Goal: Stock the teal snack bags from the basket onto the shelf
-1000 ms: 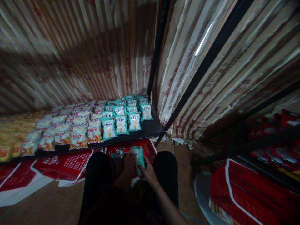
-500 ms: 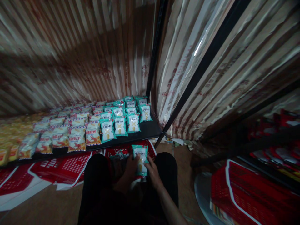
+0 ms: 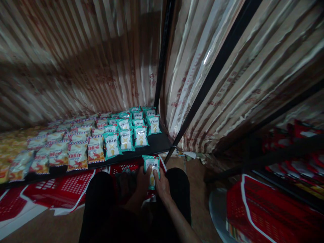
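A teal snack packet [image 3: 151, 166] is held upright between my knees, just below the front edge of a low black shelf [image 3: 159, 143]. My left hand [image 3: 142, 182] grips its left side with fingers wrapped round it. My right hand [image 3: 162, 186] pinches its right side. On the shelf lie rows of matching teal packets [image 3: 126, 130], then red-and-white packets [image 3: 76, 148] and yellow ones [image 3: 10, 158] further left. A red plastic basket [image 3: 126, 168] sits on the floor under my hands, mostly hidden by them.
Striped curtains hang behind and to the right of the shelf. Black metal uprights [image 3: 162, 60] frame its corner. Flat red-and-white baskets [image 3: 60, 189] lie on the floor at left. Another red basket [image 3: 265, 212] stands at lower right beside a pale round object [image 3: 217, 209].
The teal packet rose from the basket and turned face-up toward me, and both hands now hold it nearer the shelf edge. My view drifted slightly right and down.
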`<state>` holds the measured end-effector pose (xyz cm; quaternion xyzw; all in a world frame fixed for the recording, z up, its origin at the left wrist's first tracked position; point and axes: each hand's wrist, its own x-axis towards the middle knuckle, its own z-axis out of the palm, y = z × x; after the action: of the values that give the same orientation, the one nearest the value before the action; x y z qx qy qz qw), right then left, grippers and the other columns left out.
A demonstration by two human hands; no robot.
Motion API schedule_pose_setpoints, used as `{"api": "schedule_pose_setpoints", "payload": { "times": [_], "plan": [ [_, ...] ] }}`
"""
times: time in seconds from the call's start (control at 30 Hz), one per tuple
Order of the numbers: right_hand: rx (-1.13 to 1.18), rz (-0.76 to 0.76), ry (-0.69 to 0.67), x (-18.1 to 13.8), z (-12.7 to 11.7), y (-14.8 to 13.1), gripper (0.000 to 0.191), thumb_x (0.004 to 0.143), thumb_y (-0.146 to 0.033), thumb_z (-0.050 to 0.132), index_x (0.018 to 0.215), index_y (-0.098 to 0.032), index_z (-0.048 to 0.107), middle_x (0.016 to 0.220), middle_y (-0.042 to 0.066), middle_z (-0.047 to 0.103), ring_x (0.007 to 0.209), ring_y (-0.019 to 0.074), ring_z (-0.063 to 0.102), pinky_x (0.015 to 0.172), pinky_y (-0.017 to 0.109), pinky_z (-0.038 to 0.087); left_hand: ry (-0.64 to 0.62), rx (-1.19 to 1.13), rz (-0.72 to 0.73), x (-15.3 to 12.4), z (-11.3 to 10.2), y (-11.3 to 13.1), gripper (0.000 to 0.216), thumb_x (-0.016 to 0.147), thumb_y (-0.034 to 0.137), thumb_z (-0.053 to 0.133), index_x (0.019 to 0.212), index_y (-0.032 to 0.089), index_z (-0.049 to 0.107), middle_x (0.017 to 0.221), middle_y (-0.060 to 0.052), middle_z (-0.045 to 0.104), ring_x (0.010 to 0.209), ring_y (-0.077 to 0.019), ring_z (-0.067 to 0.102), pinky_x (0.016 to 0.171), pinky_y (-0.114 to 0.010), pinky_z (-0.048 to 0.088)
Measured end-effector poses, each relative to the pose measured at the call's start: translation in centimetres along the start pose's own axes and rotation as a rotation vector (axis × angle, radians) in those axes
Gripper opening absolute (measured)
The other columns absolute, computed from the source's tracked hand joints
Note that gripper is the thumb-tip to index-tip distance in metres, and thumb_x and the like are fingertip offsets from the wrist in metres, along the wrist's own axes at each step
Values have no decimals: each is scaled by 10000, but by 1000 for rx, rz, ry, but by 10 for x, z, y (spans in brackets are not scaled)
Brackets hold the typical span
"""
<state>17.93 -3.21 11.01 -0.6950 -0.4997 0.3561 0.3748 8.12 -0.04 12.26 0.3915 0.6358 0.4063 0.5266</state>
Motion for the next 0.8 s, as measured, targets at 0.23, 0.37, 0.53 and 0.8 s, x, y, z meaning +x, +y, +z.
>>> {"api": "schedule_pose_setpoints", "payload": {
  "times": [0.23, 0.37, 0.53, 0.8],
  "plan": [
    [-40, 2, 30, 13, -6, 9, 566, 888, -595, 342, 1241, -223, 583, 927, 67, 733, 818, 234, 694, 713, 296, 491, -88, -131, 8, 1, 5, -1, 385, 750, 549, 501, 878, 193, 567, 941, -131, 690, 846, -243, 636, 773, -351, 495],
    [19, 30, 31, 17, -10, 9, 596, 870, -637, 336, 1172, -208, 619, 894, 80, 730, 810, 241, 688, 721, 304, 486, -86, -28, 2, 7, 8, -2, 333, 779, 490, 501, 852, 176, 584, 942, -139, 683, 863, -235, 629, 793, -339, 482],
    [85, 34, 39, 21, -17, 3, 647, 860, -673, 305, 1111, -180, 641, 856, 89, 729, 762, 238, 680, 666, 293, 485, -88, 80, 23, 13, 14, 3, 319, 813, 445, 462, 887, 162, 590, 947, -138, 684, 865, -232, 627, 787, -331, 470],
    [110, 12, 81, 38, -27, 0, 640, 850, -683, 319, 1027, -166, 651, 827, 98, 725, 725, 242, 680, 628, 296, 493, -94, -23, 1, 15, 25, 26, 300, 789, 434, 524, 898, 162, 589, 943, -124, 704, 835, -217, 651, 731, -299, 484]
  ]
}}
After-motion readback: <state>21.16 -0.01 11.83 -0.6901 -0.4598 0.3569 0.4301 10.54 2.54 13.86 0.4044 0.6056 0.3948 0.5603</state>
